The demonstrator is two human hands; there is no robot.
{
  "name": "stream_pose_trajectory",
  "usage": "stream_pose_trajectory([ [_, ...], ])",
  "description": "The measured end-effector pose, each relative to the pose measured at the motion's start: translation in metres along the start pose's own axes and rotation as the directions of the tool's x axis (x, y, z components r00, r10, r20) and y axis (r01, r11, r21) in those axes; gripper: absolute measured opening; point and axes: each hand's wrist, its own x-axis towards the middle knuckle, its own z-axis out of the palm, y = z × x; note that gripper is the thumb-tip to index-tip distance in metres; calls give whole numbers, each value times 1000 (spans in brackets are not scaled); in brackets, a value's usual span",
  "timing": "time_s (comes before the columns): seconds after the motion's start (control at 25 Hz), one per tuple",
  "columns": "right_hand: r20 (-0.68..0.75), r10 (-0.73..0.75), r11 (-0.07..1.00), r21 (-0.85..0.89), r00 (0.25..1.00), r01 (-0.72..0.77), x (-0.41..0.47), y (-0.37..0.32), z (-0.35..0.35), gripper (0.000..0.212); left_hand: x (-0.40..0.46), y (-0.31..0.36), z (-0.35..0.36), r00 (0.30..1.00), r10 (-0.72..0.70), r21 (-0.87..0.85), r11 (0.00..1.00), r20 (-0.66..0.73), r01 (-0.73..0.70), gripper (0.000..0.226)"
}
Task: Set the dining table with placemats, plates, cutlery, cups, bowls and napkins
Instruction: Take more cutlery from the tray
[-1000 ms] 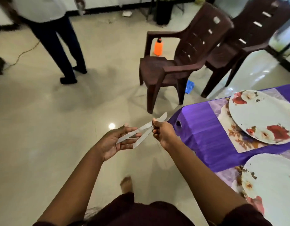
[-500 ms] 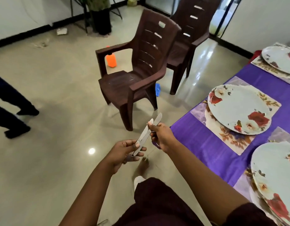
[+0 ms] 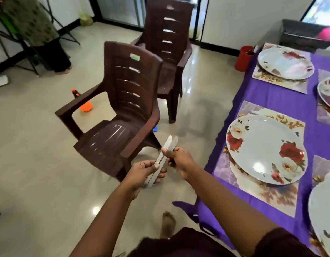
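Two flat metal knives (image 3: 165, 152) are held side by side in the air over the floor, just beside the desk's near left edge, their rounded tips pointing up and away. The right hand (image 3: 179, 160) has its fingers curled round the upper handles, thumb pressed on top. The left hand (image 3: 141, 172) pinches the lower ends between thumb and curled fingers. To the right, the desk (image 3: 283, 97) wears a purple cloth and carries floral placemats, the nearest placemat (image 3: 257, 191) under a white rose-patterned plate (image 3: 264, 147). More plates sit beyond. Two brown plastic chairs (image 3: 123, 112) stand on the tiled floor (image 3: 30, 145).
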Motion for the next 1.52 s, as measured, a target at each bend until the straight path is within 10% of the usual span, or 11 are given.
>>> stream_pose_trajectory([
  [0.44, -390, -113, 938, 262, 914, 228, 50, -60, -99, 6, 161, 79, 86, 922, -177, 330, 942, 344, 58, 20],
  [0.92, -879, 269, 706, 458, 393, 541, 19, -47, -159, 31, 235, 128, 200, 523, -523, 685, 707, 673, -174, 16],
  [1.2, -850, 521, 644, 454, 82, 616, -35, 27, -155, 35, 229, 115, 218, 503, -533, 696, 683, 681, -220, 19],
  [1.52, -893, 442, 814, 439, 84, 379, -34, 53, -192, 43, 207, 111, 233, 538, -485, 684, 681, 689, -262, 24],
])
